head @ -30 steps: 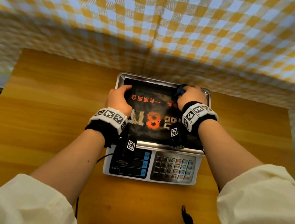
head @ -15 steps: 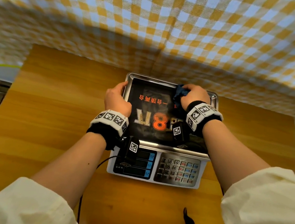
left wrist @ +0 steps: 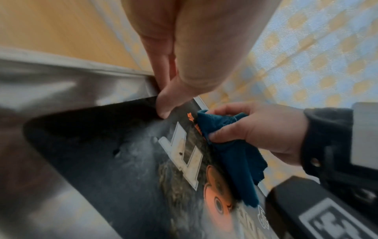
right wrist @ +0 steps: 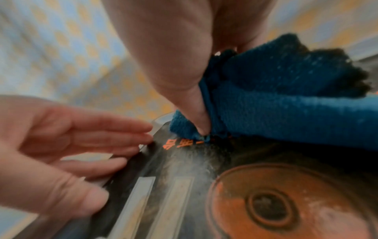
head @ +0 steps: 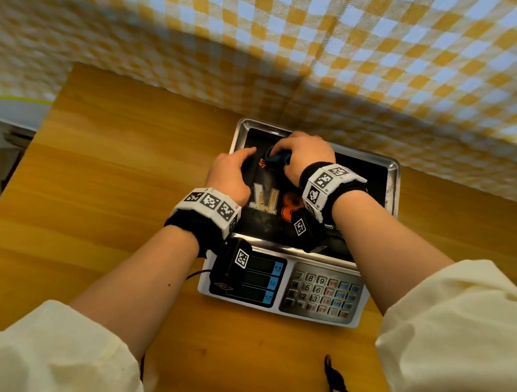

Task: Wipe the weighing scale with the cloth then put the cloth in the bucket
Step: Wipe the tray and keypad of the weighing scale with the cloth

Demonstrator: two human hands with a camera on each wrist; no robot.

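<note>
As the wiping pass runs leftward, the scale (head: 295, 230) serves as the landmark, standing on the wooden surface (head: 111, 183) with its keypad (head: 320, 292) and display nearest the person. Beyond these lies the steel pan, covered by a dark printed sheet bearing orange and white characters. On the pan's left edge rests the left hand (head: 231, 174), fingers straight and loosely spread, touching the rim and the sheet as a brace; it holds nothing. Just right of it, at the far left part of the pan, the right hand (head: 304, 156) grips a bunched blue cloth (left wrist: 231, 145) between thumb and fingers, pressing the cloth down onto the sheet. Half a second earlier the cloth sat near the pan's far middle, and a second ago towards its far right; it has thus travelled across the far edge to within a short gap of the left hand. A pale dusty smear shows on the sheet nearer the person, so wiping appears unfinished. No bucket is visible in any view. Behind the scale hangs a yellow checked curtain (head: 295, 42).
</note>
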